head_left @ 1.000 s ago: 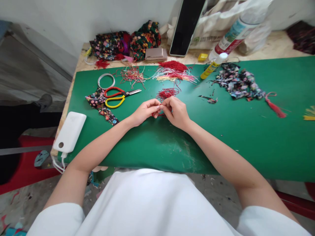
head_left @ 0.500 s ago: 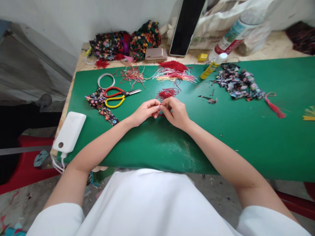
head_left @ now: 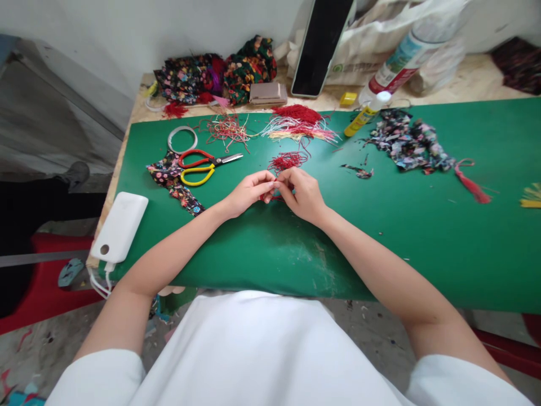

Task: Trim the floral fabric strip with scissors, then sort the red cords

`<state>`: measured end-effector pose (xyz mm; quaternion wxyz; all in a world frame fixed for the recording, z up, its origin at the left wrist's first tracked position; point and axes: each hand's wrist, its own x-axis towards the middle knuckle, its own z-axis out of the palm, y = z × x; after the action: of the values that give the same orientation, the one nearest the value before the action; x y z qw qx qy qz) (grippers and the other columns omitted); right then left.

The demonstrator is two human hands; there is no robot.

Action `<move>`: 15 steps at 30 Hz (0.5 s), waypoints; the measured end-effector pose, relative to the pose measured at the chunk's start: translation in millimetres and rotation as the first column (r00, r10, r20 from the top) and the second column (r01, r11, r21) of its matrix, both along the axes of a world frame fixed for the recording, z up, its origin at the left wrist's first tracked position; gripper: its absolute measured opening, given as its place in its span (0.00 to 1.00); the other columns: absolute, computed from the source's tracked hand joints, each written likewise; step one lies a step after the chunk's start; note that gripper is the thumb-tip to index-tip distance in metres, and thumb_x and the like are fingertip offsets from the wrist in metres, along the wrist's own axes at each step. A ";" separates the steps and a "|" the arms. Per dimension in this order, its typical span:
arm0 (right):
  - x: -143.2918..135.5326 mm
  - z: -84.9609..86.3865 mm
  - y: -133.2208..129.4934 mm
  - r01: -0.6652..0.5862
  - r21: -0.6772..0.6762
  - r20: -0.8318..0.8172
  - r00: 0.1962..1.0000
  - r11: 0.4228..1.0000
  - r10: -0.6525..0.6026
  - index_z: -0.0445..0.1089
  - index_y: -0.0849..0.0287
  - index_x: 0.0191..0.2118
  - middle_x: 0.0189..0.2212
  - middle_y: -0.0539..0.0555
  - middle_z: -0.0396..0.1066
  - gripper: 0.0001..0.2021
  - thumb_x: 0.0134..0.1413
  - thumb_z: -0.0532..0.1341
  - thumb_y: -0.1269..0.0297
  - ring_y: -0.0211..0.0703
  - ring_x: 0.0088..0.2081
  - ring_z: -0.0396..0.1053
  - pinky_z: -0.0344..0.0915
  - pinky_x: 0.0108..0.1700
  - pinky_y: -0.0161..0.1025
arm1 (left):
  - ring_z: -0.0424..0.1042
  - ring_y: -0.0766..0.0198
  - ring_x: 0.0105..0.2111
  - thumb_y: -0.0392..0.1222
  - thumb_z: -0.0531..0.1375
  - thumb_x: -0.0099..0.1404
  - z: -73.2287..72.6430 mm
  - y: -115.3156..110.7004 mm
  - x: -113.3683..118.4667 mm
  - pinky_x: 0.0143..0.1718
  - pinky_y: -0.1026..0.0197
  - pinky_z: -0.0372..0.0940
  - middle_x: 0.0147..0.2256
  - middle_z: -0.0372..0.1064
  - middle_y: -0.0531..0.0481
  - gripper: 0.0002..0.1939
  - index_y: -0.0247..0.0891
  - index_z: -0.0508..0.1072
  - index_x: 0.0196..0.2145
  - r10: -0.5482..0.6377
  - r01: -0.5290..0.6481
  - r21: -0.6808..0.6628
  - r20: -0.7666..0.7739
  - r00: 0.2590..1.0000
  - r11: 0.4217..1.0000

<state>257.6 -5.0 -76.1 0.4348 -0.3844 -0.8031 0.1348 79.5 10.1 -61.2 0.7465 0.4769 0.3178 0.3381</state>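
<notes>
My left hand and my right hand meet fingertip to fingertip above the green mat. Both are closed in a pinch on a thin red cord, of which only small bits show between and below the fingers. Just beyond my fingertips lies a loose heap of red cords. To the left of my left hand, scissors with one red and one yellow handle rest with their blades pointing right. A strip of dark floral fabric lies beside the scissors.
Behind the hands are red tassels, tangled cords and a roll of tape. A glue bottle stands right of them, near crumpled floral fabric and a red tassel. A white power bank sits at the left edge.
</notes>
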 end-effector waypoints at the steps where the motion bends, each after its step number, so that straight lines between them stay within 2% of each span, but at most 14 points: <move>1: -0.1 0.1 0.0 -0.004 0.000 -0.005 1.000 1.000 0.004 0.61 0.53 0.35 0.27 0.50 0.66 0.09 0.70 0.56 0.61 0.41 0.28 0.64 0.62 0.33 0.39 | 0.63 0.75 0.21 0.43 0.68 0.62 -0.2 0.0 -0.1 0.26 0.67 0.60 0.22 0.64 0.59 0.13 0.35 0.67 0.30 0.000 0.000 -0.001 0.002 1.000 1.000; 15: -0.5 -0.9 -0.3 0.003 0.007 0.021 1.000 1.000 -0.004 0.60 0.53 0.35 0.26 0.49 0.64 0.11 0.72 0.53 0.58 0.40 0.27 0.62 0.62 0.31 0.39 | 0.63 0.74 0.21 0.38 0.65 0.66 2.7 -0.4 0.8 0.27 0.66 0.59 0.23 0.63 0.59 0.11 0.36 0.66 0.30 0.001 -0.001 -0.017 -0.047 0.999 1.000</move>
<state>257.0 -5.3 -77.0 0.4279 -0.3857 -0.8074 0.1273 80.3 9.7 -58.5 0.7427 0.4782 0.3385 0.3243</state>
